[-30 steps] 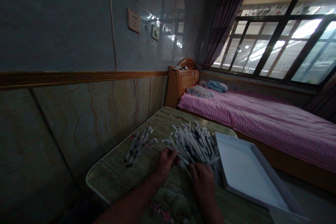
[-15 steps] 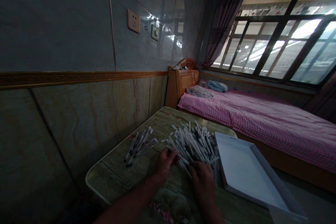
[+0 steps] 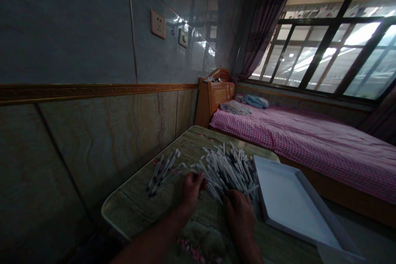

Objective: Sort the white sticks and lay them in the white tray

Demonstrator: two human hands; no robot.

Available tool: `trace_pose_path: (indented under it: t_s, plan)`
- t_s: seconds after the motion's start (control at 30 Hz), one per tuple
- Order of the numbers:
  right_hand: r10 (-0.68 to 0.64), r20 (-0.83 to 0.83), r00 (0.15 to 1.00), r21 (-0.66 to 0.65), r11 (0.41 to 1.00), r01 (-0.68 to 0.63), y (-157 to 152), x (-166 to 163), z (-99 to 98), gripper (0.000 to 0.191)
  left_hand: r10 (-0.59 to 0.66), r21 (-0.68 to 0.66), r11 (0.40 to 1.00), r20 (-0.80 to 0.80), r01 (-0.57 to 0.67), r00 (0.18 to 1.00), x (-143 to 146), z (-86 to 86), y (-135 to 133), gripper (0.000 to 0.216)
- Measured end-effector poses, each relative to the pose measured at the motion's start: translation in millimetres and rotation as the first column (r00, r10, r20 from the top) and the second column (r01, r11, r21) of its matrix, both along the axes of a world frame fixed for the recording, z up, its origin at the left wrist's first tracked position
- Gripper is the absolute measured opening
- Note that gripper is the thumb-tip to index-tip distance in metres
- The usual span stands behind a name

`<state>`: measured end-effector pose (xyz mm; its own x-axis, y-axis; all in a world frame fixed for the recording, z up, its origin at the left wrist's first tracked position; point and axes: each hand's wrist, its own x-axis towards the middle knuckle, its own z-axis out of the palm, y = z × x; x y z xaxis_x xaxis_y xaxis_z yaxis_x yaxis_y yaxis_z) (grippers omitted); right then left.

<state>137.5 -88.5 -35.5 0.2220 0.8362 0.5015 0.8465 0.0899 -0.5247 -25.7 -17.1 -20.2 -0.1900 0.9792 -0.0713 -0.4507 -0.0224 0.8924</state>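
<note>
pens [image 3: 227, 167] lie just beyond left hand [image 3: 192, 189] and right hand [image 3: 239, 208], mostly slanting away leftward; what either grip holds, cannot tell

Both forearms [image 3: 159, 233] forward, fingers [image 3: 238, 196] bent.

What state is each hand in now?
Left hand: partly curled by the pen-like tubes; hold can't be told.
Right hand: curled at their near edge; hold unclear.

Whitish pen-like sticks [image 3: 227, 169], white tray [image 3: 292, 198], pink-flowered greenish table [image 3: 133, 210], pink-and-white checked bedspread [image 3: 297, 132], orange-brown headboard [image 3: 217, 98]
</note>
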Motion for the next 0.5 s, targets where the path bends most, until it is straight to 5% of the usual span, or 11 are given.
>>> trace_pose_path:
  t_s: [0.5]
  plan:
    - [0.044,0.010,0.999,-0.017,0.999,-0.043,-4.1,-6.3,10.9,0.029,-0.065,0.005,0.998,-0.048,0.066,0.997,-1.3,2.0,-2.4,0.040]
